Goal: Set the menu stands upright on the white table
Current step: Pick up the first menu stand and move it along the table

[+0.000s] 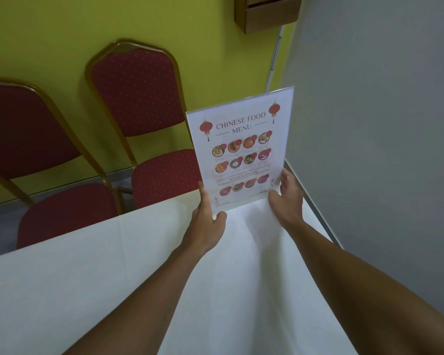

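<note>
A clear menu stand [241,147] with a "Chinese Food Menu" sheet stands upright near the far edge of the white table [113,278], its face turned toward me. My left hand [208,213] grips its lower left corner, thumb in front and fingers behind. At the lower right edge of the stand, my right hand [287,196] holds it with the fingers curled around the side. The base of the stand is hidden behind my hands and a fold of the white tablecloth.
Two red padded chairs with gold frames, one [144,119] directly behind the table and another [31,155] to the left, stand against a green wall. A grey wall [382,149] runs along the table's right side. A wooden box [267,11] hangs high on the wall.
</note>
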